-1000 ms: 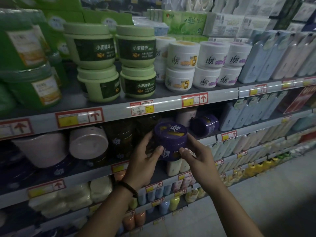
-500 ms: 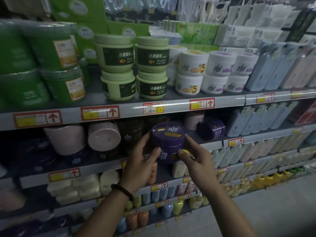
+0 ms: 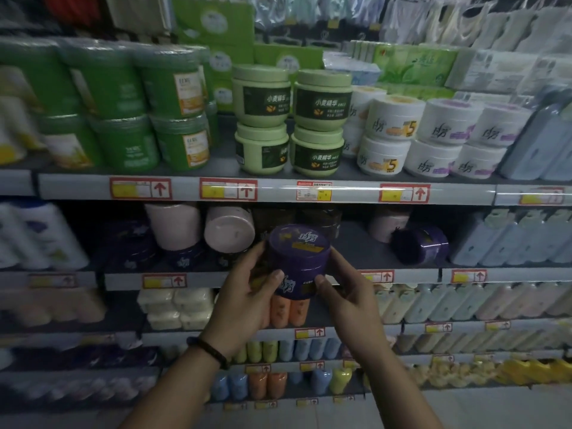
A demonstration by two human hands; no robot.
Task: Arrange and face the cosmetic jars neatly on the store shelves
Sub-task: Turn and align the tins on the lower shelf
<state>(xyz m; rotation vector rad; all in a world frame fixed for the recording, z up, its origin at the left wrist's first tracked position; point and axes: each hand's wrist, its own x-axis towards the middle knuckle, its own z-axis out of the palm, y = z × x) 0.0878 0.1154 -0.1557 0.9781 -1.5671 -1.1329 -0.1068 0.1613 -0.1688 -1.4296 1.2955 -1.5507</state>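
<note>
A round purple plastic jar with a yellow-striped lid (image 3: 297, 261) sits between both hands, in front of the second shelf's grey edge (image 3: 411, 276). The left hand (image 3: 247, 300) and right hand (image 3: 351, 300) each curl fingers and thumb around its sides. It could slip if either grip loosens while turning, or knock the tipped purple jar (image 3: 421, 244) lying right of the hands. The dim, slightly blurred shelving probably holds more jars behind.

Both bare forearms rise from the near edge, converging. The left grip (image 3: 247, 300) curls round the left side of the purple jar (image 3: 298, 252), thumb in front; the right grip (image 3: 349, 297) pinches its right side.
</note>
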